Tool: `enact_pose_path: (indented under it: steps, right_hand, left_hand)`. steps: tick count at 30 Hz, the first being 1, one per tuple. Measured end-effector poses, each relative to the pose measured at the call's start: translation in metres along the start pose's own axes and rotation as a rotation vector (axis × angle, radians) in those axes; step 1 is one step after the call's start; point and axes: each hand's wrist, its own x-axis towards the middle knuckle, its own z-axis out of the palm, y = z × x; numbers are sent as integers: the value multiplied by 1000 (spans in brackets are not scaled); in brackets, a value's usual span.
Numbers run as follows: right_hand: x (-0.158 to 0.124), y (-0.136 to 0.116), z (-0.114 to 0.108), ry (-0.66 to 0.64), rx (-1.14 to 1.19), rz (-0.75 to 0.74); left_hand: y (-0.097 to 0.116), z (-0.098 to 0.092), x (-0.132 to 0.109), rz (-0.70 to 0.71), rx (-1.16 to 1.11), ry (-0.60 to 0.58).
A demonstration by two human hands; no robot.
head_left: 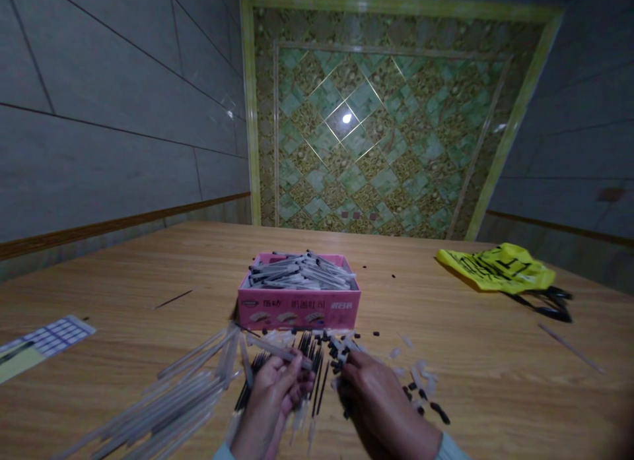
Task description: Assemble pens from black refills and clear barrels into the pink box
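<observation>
My left hand (277, 394) is closed, with a translucent pen barrel (270, 346) gripped between thumb and fingers and slanting up to the left. Under and beside it lie thin dark pen refills (317, 381), tips pointing away. My right hand (379, 391) reaches down at a scatter of small black plugs (337, 365) and clear caps. Its fingers are bent together and partly hidden; what they hold, if anything, cannot be made out. Many loose clear barrels (173, 407) lie left of my left hand. Behind both hands, a pink box (297, 308) is heaped with pens (302, 272).
More small clear pieces (419, 374) lie right of my right hand. A yellow plastic bag (500, 268) with black straps (539, 305) rests at the far right, near a single thin stick (569, 348). A checked card (54, 338) lies on the wooden table (148, 262) at left.
</observation>
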Motion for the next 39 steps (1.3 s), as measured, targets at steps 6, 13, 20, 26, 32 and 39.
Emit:
enact_pose_path:
  steps: [6, 13, 20, 26, 32, 39]
  right_hand:
    - [-2, -14, -25, 64, 440, 61]
    - [2, -20, -1, 67, 1324, 441]
    - [2, -14, 15, 137, 1507, 516]
    - [-4, -28, 2, 20, 1577, 467]
    - [2, -24, -4, 95, 1142, 419]
    - [-4, -25, -11, -93, 519, 189]
  left_hand:
    - [-2, 2, 0, -15, 112, 8]
    - [2, 6, -4, -24, -8, 33]
    - [0, 5, -3, -93, -46, 81]
    - [-3, 4, -5, -112, -42, 58]
    - [-1, 0, -1, -92, -57, 47]
    - [5, 1, -4, -63, -18, 95]
